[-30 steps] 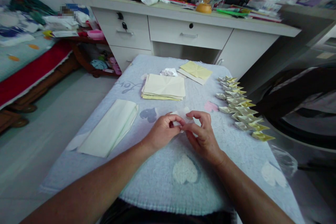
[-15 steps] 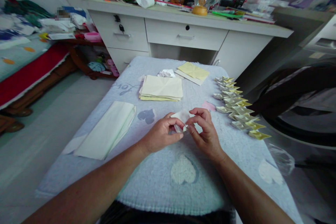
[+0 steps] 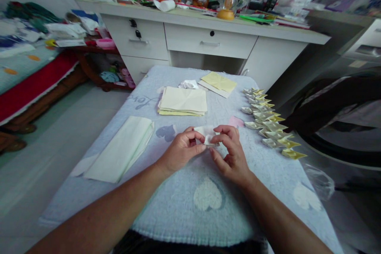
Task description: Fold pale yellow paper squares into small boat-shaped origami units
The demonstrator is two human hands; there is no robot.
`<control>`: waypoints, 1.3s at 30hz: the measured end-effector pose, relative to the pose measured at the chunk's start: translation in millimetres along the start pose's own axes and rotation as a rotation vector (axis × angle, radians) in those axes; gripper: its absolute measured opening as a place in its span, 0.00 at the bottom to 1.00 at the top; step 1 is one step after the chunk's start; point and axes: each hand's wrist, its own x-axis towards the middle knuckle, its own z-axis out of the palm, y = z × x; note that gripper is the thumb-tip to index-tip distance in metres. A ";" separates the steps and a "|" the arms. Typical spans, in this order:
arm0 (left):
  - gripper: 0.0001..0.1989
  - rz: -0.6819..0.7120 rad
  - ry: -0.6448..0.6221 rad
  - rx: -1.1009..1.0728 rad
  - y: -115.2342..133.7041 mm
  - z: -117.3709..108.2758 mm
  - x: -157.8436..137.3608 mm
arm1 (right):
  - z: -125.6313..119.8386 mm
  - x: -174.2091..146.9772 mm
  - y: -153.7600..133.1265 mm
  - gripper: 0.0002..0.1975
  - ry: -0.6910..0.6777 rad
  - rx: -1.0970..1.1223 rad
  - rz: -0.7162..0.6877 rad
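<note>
Between my hands, over the middle of the table, is a small piece of folded white paper (image 3: 208, 131). My left hand (image 3: 186, 147) is closed on its left side, thumb below and fingers curled behind. My right hand (image 3: 232, 151) has curled fingers on the paper's right part, and its thumb lies just below the near edge. Fingers hide part of the folds. To the right stand rows of small folded paper boats (image 3: 272, 126), white and yellow. Beyond my hands lies a stack of creased cream paper sheets (image 3: 183, 99).
A long folded pale paper bundle (image 3: 122, 149) lies at the left of the cloth-covered table (image 3: 178, 202). Yellow and white sheets (image 3: 218, 82) and a crumpled white tissue (image 3: 188, 84) lie at the back. Behind stands a cluttered white desk (image 3: 208, 43); a washing machine (image 3: 361, 53) is at right.
My right thumb has dropped away from the paper's near edge, and the right fingers have spread a little. The paper now lies flatter and shows more of its near side.
</note>
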 end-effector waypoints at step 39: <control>0.10 0.046 0.055 0.183 -2.9 2.3 0.8 | 3.7 -0.5 1.7 0.12 -0.075 -0.201 -0.001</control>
